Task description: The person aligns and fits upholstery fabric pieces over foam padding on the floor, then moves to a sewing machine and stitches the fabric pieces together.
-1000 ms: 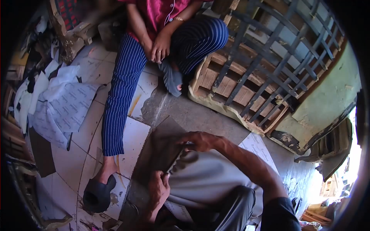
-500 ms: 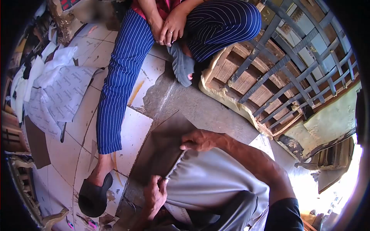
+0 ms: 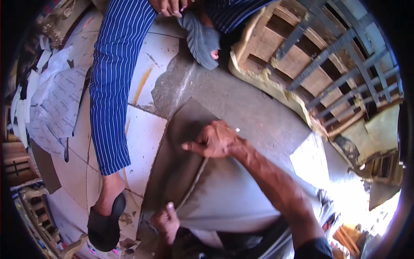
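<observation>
The floor [image 3: 258,116], part white tile and part bare grey, spreads beneath everything. At two o'clock stands a wooden frame [image 3: 290,56] crossed with dark straps; at ten o'clock, another person's striped trousers [image 3: 113,86]. The grey cloth [image 3: 235,194] lies toward five o'clock, its long edge slanting from near the centre toward seven, beside a dark sheet [image 3: 166,172]. A printed sheet [image 3: 62,108] sits at nine. The two hands are apart: the right hand [image 3: 214,140] at the edge's upper end, thumb outstretched, the left hand [image 3: 166,223] near its lower end, thumb raised; whether either grips the cloth, I cannot tell.
</observation>
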`<state>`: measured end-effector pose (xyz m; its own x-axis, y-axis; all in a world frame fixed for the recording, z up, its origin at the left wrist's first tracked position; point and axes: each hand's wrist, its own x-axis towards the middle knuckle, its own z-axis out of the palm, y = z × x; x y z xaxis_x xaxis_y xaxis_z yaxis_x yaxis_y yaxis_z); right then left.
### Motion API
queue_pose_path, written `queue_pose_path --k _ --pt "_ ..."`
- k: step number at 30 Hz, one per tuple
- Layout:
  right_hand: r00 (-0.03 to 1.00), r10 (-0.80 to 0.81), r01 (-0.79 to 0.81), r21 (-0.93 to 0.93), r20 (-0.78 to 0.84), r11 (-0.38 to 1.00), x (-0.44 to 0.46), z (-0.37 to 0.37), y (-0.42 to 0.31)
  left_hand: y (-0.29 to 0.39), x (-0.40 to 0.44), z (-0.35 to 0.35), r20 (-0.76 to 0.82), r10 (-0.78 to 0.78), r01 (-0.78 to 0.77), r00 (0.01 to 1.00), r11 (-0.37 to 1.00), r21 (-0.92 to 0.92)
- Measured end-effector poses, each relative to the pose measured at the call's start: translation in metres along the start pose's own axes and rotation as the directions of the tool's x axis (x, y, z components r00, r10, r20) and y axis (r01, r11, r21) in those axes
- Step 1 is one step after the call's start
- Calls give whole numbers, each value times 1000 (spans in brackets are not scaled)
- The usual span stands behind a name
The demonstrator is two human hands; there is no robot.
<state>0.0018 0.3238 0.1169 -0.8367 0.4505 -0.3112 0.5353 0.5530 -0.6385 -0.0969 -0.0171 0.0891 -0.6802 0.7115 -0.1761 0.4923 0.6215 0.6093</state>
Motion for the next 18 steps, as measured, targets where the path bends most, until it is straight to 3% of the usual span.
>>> queue_pose_path --k 1,2,4,6,8,12,14,15,16,17,18 --pt "997 69 -71 95 28 993 5 -11 -12 -13 7 13 -159 136 -101 978 972 210" --pt "996 83 -88 116 45 989 4 6 -6 -29 -6 22 -133 126 -94 983 971 222" --pt "994 98 -86 215 -44 973 24 25 8 -51 -1 39 -131 0 6 991 999 45" --pt "991 105 -85 221 -79 972 18 24 16 -45 1 51 -163 0 -2 987 1000 -11" --pt "980 190 -200 301 61 932 21 23 16 -43 4 59 -304 -24 -11 952 994 -113" --pt "993 119 -119 357 21 927 24 33 23 -39 5 57 -242 -82 45 967 987 -155" --pt "981 191 -176 295 -24 939 26 37 24 -42 10 63 -280 -54 15 958 990 -139" --pt "975 174 -151 161 -138 975 21 35 15 -39 14 64 -315 6 -26 949 998 -59" --pt "976 167 -145 158 -138 977 12 35 7 -38 11 62 -336 59 -54 940 998 24" --pt "946 123 -124 15 -299 992 3 35 1 -39 9 57 -227 -52 43 972 998 -44" --pt "891 46 -119 -135 -452 984 -2 32 -5 -35 15 57 -239 -49 38 970 998 -50"
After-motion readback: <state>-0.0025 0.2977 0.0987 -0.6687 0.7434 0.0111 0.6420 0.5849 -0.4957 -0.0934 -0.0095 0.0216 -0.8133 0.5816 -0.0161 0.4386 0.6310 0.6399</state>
